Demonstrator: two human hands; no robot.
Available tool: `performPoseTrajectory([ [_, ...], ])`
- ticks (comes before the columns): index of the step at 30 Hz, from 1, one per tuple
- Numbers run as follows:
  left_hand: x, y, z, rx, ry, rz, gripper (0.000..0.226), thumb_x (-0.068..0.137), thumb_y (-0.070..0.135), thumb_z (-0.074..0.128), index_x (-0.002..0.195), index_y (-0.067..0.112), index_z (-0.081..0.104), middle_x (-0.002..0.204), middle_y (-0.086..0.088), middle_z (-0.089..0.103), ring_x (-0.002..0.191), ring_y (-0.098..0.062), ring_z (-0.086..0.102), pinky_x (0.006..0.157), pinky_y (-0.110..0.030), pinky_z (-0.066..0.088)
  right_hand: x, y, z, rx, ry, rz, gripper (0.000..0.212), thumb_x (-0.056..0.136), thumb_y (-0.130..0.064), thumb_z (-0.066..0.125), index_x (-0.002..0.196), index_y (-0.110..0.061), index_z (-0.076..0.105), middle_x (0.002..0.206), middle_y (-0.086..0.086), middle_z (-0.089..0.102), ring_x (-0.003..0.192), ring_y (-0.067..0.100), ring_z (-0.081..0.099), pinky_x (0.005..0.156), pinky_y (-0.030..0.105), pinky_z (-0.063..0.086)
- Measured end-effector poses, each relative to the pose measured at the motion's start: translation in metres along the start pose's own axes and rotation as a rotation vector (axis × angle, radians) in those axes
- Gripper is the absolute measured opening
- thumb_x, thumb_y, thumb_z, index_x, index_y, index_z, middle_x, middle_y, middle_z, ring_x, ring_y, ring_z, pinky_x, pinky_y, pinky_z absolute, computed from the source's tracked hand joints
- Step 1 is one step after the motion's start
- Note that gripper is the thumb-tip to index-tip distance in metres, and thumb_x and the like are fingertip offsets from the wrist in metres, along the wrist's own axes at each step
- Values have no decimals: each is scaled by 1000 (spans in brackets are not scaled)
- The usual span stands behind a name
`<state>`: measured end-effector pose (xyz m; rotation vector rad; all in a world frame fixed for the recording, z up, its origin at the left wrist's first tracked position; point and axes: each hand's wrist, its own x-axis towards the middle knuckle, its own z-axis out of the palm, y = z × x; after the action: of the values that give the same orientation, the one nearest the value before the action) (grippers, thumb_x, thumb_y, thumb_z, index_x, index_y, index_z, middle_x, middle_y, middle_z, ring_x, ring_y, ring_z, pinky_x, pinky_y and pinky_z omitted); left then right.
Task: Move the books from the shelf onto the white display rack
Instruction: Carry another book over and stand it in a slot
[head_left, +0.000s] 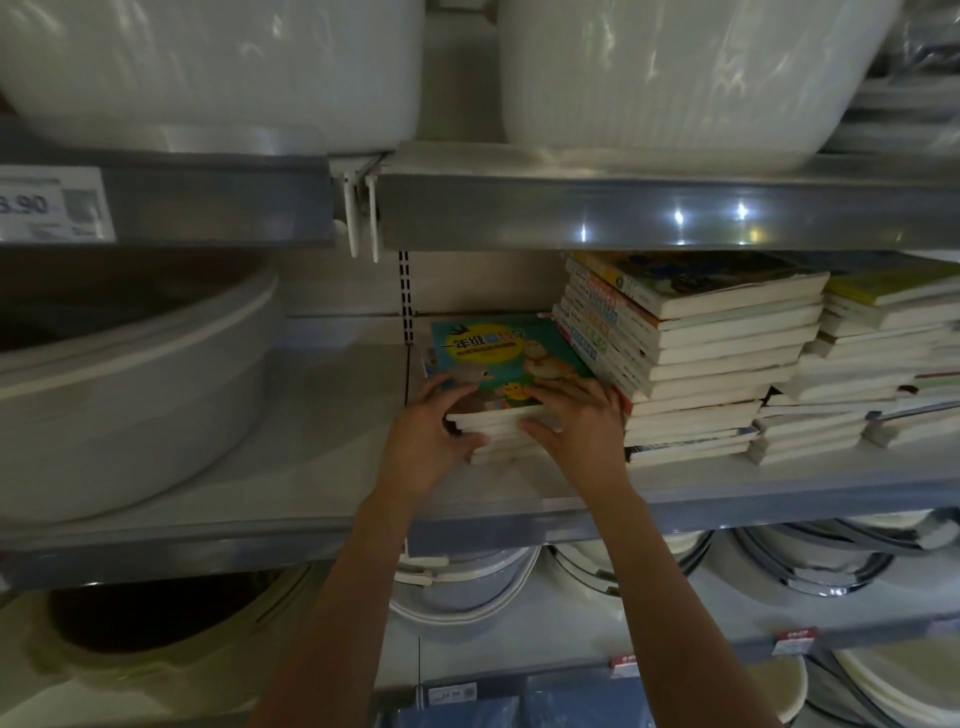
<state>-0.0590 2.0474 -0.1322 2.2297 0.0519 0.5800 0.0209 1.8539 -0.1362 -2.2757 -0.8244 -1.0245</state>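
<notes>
Leftmost, a white tub (119, 395) sits on the shelf (311, 483). Next, the left hand (434, 439) and right hand (582, 421) curl fingers around a short stack of books (498, 358), thumbs underneath. A taller book pile (691, 353) stands just beside.

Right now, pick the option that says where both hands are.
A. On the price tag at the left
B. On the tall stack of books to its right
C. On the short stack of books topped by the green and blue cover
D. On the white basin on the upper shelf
C: the left hand and right hand grip the front edge of the short stack, beside the tall stack.
</notes>
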Motion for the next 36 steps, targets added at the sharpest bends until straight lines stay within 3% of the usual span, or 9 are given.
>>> performPoseTrajectory([
  [3,4,-5,-3,-146,14,-7,69,65,7,90,126,24,64,141,0,46,127,-20,52,107,-42,48,0,-5,1,0,-64,37,40,70,-44,73,106,-26,75,111,-4,72,105,23,60,96,42,40],
  [7,7,-10,-12,-151,11,-41,70,68,3,87,132,10,61,144,-4,44,128,-9,44,100,-4,36,5,-14,3,19,-115,91,38,70,-38,82,105,-27,76,109,-4,74,102,26,62,95,49,43],
  [10,5,-16,-17,-194,6,-47,66,70,1,85,131,8,62,143,-3,46,130,-12,45,107,-20,40,6,-26,4,32,-137,126,43,65,-32,89,105,-24,77,106,-2,74,96,31,62,87,51,50],
  [12,2,-21,-17,-207,33,-37,59,74,-1,82,130,8,63,139,3,47,129,-12,47,103,-11,40,2,-32,6,84,-142,146,50,69,-29,88,115,-19,73,114,1,72,101,33,57,84,48,54],
  [14,-4,-22,-18,-236,68,-28,52,80,-4,76,129,9,63,141,1,48,129,-14,49,99,-7,42,1,-35,4,134,-181,175,61,73,-32,86,128,-18,66,126,2,66,112,32,51,90,42,52],
  [17,-9,-19,-23,-357,27,6,56,78,0,80,129,17,64,135,-2,57,121,-18,60,98,-28,52,3,-36,-4,262,-226,245,66,76,-43,82,134,-21,61,140,0,54,129,24,41,102,32,42],
  [22,-8,-4,-24,-403,107,-196,59,87,56,67,135,22,57,113,7,68,107,-6,64,84,-14,49,2,-45,-10,309,-86,428,55,88,-44,64,138,-22,55,153,12,37,142,29,32,111,35,32],
  [30,1,15,-16,-249,159,-224,18,98,24,61,115,24,56,95,9,69,89,-10,66,68,-12,46,12,-50,-8,336,-223,630,52,90,-36,65,138,-19,54,124,9,63,113,28,61,92,33,52],
  [36,-17,11,-18,-282,152,-223,25,93,26,67,110,41,55,93,5,74,87,-9,71,77,-31,58,-4,-63,-22,353,-201,623,50,90,-28,67,137,-20,54,126,6,63,112,23,61,82,21,44],
])
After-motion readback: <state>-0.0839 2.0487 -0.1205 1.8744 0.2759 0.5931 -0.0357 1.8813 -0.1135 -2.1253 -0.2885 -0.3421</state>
